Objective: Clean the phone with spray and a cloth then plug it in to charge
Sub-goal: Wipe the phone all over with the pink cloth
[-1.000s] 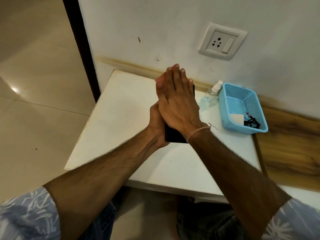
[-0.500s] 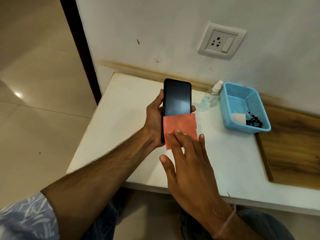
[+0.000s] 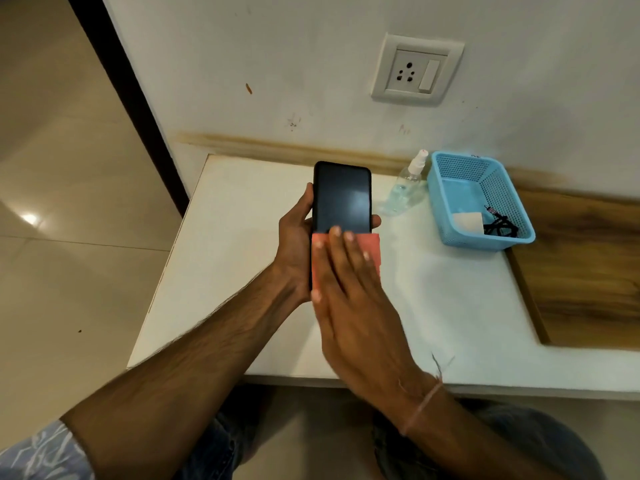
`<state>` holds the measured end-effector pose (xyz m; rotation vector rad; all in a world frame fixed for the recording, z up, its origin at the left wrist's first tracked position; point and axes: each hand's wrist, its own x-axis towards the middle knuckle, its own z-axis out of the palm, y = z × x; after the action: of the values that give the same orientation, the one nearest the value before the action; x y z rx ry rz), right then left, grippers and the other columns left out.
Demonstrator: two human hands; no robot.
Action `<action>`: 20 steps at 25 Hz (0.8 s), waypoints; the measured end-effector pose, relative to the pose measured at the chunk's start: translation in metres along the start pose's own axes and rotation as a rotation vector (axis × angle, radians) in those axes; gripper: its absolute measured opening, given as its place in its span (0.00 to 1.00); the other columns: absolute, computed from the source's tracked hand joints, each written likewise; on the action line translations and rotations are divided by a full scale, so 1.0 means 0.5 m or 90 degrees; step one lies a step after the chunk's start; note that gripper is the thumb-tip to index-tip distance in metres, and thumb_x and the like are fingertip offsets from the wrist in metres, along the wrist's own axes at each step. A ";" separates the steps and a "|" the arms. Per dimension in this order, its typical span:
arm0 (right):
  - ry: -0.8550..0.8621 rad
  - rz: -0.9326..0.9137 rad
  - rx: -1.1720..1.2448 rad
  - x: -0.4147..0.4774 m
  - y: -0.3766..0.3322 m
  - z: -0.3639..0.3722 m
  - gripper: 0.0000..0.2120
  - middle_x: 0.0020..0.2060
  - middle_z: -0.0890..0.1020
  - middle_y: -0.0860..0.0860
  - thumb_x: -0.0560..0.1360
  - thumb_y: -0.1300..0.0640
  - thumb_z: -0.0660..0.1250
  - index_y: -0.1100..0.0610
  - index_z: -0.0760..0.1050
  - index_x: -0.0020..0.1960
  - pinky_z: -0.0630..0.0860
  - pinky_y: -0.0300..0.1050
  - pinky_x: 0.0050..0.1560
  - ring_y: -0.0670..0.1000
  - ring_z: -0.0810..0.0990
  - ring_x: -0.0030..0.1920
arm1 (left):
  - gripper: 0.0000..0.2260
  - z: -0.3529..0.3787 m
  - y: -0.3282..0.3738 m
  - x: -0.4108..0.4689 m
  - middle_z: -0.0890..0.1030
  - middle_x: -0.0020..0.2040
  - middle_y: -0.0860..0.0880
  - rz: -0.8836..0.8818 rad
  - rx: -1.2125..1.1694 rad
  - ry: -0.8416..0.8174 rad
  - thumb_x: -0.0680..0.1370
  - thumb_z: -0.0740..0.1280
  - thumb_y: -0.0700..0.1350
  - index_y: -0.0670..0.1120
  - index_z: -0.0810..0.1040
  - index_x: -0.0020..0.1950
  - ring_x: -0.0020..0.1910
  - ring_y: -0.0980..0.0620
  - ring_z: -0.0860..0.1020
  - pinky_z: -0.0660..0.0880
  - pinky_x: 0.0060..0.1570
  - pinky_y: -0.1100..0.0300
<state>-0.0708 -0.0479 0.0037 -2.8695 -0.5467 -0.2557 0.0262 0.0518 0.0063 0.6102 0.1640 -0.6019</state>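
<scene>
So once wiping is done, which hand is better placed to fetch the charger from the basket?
The right hand. It only presses the cloth flat on the phone and is nearer the basket holding the charger. The left hand grips the phone.

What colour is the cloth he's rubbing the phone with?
The cloth is salmon pink, seen best in the head view, pressed under the right hand.

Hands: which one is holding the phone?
The left hand grips the phone around its edges. The right hand lies flat, pressing the red cloth against the screen's lower part.
</scene>
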 end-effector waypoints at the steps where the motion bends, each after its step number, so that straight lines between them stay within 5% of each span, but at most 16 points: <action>1: -0.016 -0.012 0.016 -0.033 -0.010 0.006 0.28 0.79 0.48 0.53 0.83 0.47 0.44 0.56 0.45 0.79 0.50 0.55 0.78 0.53 0.45 0.79 | 0.35 -0.001 0.001 0.000 0.80 0.57 0.37 -0.007 -0.004 -0.021 0.80 0.55 0.67 0.38 0.74 0.69 0.50 0.40 0.79 0.76 0.54 0.48; 6: 0.006 -0.013 -0.017 0.039 0.026 -0.010 0.31 0.79 0.46 0.53 0.82 0.40 0.39 0.56 0.44 0.79 0.48 0.56 0.78 0.52 0.42 0.79 | 0.34 0.001 -0.004 0.004 0.78 0.62 0.39 0.009 -0.033 -0.020 0.79 0.58 0.66 0.40 0.73 0.72 0.56 0.41 0.79 0.74 0.61 0.49; 11: -0.015 0.096 -0.022 0.206 0.040 -0.046 0.35 0.79 0.45 0.54 0.77 0.39 0.31 0.57 0.43 0.79 0.43 0.54 0.77 0.53 0.41 0.79 | 0.21 0.003 -0.025 0.002 0.83 0.62 0.49 0.049 -0.077 -0.032 0.80 0.59 0.59 0.50 0.83 0.62 0.60 0.48 0.81 0.78 0.60 0.53; 14: -0.021 0.047 -0.025 0.130 0.025 -0.023 0.32 0.79 0.43 0.54 0.81 0.40 0.39 0.57 0.41 0.79 0.43 0.56 0.78 0.53 0.39 0.78 | 0.28 -0.007 -0.008 0.004 0.80 0.65 0.44 0.041 -0.046 -0.033 0.81 0.55 0.64 0.44 0.78 0.69 0.63 0.44 0.79 0.73 0.66 0.50; 20: -0.054 -0.016 0.002 -0.077 -0.006 0.008 0.34 0.79 0.47 0.50 0.81 0.36 0.40 0.54 0.44 0.79 0.52 0.57 0.76 0.52 0.45 0.79 | 0.34 -0.012 -0.002 0.008 0.80 0.55 0.38 -0.006 -0.052 -0.027 0.79 0.55 0.67 0.38 0.76 0.65 0.48 0.41 0.78 0.76 0.54 0.49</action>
<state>-0.1066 -0.0573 -0.0076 -2.8824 -0.5988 -0.1364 0.0288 0.0526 -0.0004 0.5175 0.1515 -0.6135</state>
